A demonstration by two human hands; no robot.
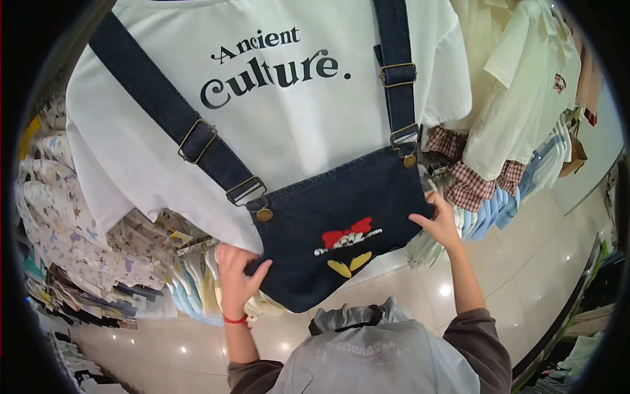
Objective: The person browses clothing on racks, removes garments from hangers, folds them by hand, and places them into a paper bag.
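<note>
The left grip [237, 279] pinches the side edge of a dark denim bib [308, 203] at its 8 o'clock, thumb over the front and fingers curled round behind. The right grip [441, 223] pinches the opposite edge at 3 o'clock, thumb again on the front. A red bracelet [236, 320] circles the left wrist.

The bib hangs between the two, tilted so that its 3 o'clock side sits higher. On its lower front is a character design [349, 235] with a red bow and yellow shapes at its 6 o'clock. Brass buttons [264, 215] fasten the upper corners to denim straps [151, 82] — one running toward 10 o'clock, the other just past 12. Behind them, at 12 o'clock, spreads a white shirt [295, 144], its black lettering [279, 69] reading "Ancient Culture."

Farther out, printed garments [49, 197] hang at 9 o'clock. Toward 2 o'clock are cream garments [492, 144] with checked ruffles, and pale blue clothes [489, 213] hang beyond the right grip at 3. The person's grey top [387, 354] shows toward 6 o'clock — shiny floor tiles [518, 276] lie around 4.
</note>
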